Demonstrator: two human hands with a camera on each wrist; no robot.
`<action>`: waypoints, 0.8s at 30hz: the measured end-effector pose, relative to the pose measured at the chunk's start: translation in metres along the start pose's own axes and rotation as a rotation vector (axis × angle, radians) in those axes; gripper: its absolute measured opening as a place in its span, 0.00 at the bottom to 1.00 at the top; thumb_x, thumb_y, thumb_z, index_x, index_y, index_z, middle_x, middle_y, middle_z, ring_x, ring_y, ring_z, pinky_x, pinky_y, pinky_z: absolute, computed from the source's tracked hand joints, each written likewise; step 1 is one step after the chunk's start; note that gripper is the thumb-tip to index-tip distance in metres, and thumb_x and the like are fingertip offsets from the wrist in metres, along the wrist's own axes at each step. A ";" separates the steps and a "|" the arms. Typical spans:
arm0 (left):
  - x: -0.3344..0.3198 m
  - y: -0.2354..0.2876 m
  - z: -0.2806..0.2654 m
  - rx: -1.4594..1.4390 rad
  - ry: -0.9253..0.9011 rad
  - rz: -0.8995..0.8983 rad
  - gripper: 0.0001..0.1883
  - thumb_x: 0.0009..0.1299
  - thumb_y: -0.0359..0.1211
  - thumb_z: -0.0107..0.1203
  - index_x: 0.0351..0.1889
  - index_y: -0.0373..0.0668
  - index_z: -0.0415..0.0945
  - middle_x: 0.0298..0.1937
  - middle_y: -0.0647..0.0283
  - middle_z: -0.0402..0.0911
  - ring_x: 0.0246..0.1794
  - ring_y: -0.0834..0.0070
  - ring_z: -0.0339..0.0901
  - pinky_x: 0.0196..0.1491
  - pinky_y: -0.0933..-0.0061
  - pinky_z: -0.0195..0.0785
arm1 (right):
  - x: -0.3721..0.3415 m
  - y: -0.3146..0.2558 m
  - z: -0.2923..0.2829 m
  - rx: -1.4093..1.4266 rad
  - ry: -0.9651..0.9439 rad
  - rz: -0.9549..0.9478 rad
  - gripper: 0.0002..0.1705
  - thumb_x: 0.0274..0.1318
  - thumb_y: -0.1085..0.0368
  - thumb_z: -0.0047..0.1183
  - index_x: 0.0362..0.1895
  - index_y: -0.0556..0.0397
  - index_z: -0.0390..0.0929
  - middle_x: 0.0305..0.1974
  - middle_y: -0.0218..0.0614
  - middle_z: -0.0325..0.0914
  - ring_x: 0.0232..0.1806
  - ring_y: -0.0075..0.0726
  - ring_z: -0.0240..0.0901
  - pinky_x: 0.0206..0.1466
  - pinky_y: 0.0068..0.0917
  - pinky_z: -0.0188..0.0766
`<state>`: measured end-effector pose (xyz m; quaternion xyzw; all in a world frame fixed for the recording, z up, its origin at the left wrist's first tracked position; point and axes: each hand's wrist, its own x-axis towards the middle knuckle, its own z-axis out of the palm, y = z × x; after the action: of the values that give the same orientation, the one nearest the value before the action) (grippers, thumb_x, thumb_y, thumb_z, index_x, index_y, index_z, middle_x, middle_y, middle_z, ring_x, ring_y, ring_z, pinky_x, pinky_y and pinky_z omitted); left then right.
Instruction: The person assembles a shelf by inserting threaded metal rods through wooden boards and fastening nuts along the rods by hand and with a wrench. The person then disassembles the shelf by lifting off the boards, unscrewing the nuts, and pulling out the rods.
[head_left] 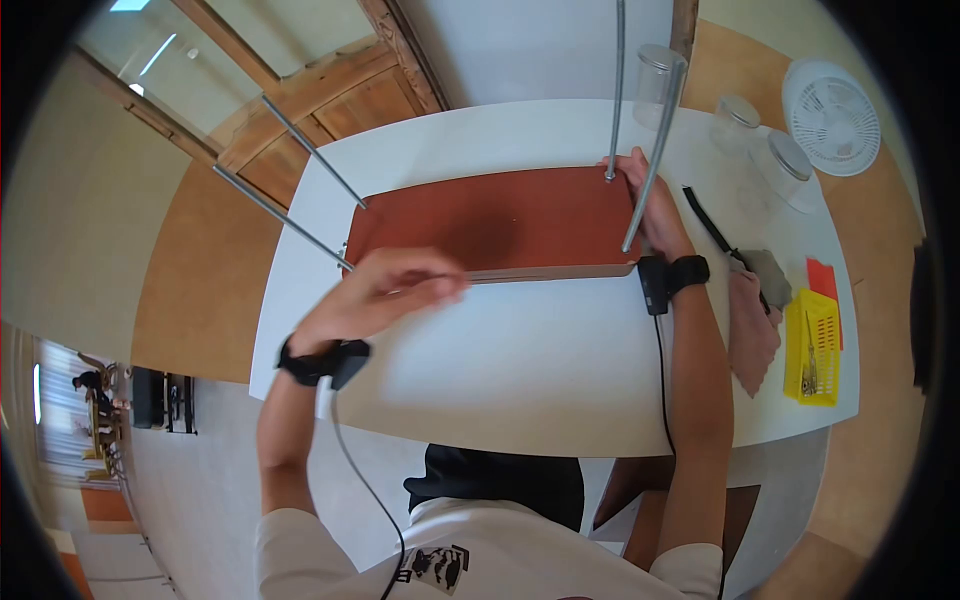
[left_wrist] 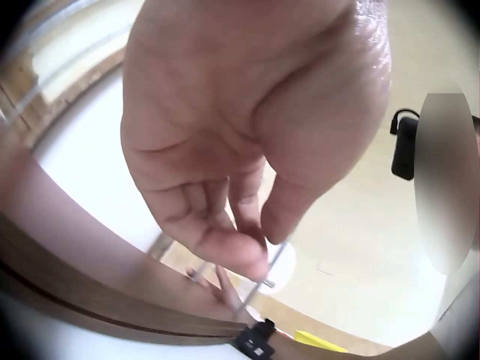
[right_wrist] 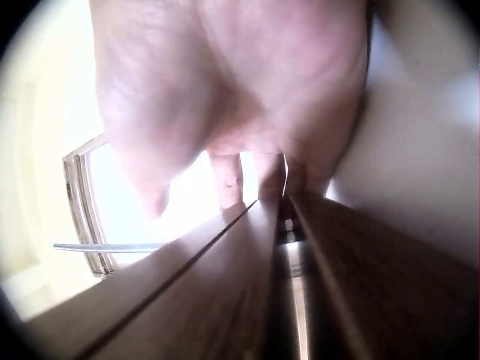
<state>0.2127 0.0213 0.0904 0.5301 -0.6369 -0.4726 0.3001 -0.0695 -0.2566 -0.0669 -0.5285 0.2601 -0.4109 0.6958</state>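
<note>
A reddish-brown board (head_left: 500,215) lies on a white table, with thin metal rods standing up near its corners, two at each end. My left hand (head_left: 375,295) hovers over the board's near left corner, slightly blurred. Its fingers hang loosely bent, with nothing visible between them and the thumb; the left wrist view shows the palm of this left hand (left_wrist: 247,112) above the board's edge. Against the board's right end rests my right hand (head_left: 655,205), fingers stretched toward the far corner. Close up, the right hand's fingers (right_wrist: 229,180) reach the grooved brown edge (right_wrist: 225,285).
Clear jars (head_left: 785,165) and a white round fan-like grille (head_left: 832,115) stand at the back right. A black strip (head_left: 708,218), a pink cloth (head_left: 752,330) and a yellow basket (head_left: 812,350) with metal tools lie to the right. Cables hang from both wrists.
</note>
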 end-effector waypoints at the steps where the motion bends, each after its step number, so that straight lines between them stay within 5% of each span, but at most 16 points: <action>1: 0.025 0.002 0.015 0.048 -0.002 0.053 0.09 0.81 0.31 0.55 0.53 0.37 0.81 0.48 0.66 0.82 0.49 0.80 0.76 0.55 0.74 0.71 | 0.000 -0.002 0.001 -0.004 0.006 -0.004 0.35 0.78 0.37 0.40 0.55 0.56 0.82 0.51 0.31 0.81 0.57 0.27 0.73 0.66 0.29 0.65; 7: 0.147 0.006 0.062 -0.209 0.167 0.157 0.20 0.84 0.36 0.48 0.69 0.36 0.69 0.65 0.59 0.78 0.63 0.73 0.74 0.65 0.70 0.67 | -0.004 -0.007 0.005 0.022 -0.004 -0.009 0.40 0.77 0.33 0.37 0.59 0.59 0.80 0.58 0.38 0.80 0.63 0.32 0.72 0.72 0.32 0.61; 12: 0.211 -0.015 0.067 -0.279 0.236 0.046 0.25 0.80 0.27 0.43 0.75 0.33 0.61 0.72 0.54 0.73 0.73 0.66 0.68 0.76 0.69 0.57 | -0.004 -0.006 0.004 0.108 0.045 0.031 0.36 0.76 0.37 0.44 0.58 0.60 0.80 0.57 0.38 0.81 0.63 0.32 0.72 0.72 0.31 0.61; 22: 0.230 -0.039 0.066 -0.218 0.111 0.081 0.27 0.74 0.22 0.46 0.73 0.30 0.61 0.70 0.52 0.75 0.73 0.68 0.69 0.75 0.70 0.58 | -0.006 -0.004 0.004 0.103 0.075 0.002 0.22 0.75 0.52 0.52 0.56 0.58 0.83 0.52 0.33 0.82 0.59 0.25 0.73 0.67 0.25 0.64; 24: 0.225 -0.037 0.062 -0.100 0.148 0.030 0.31 0.73 0.23 0.49 0.75 0.31 0.58 0.71 0.51 0.74 0.63 0.66 0.73 0.67 0.70 0.66 | -0.006 -0.003 0.004 0.023 0.085 -0.006 0.20 0.75 0.55 0.53 0.58 0.58 0.82 0.53 0.32 0.82 0.58 0.25 0.74 0.67 0.25 0.64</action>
<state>0.1139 -0.1767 0.0068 0.5382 -0.5965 -0.4588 0.3795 -0.0709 -0.2501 -0.0629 -0.5033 0.2830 -0.4379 0.6891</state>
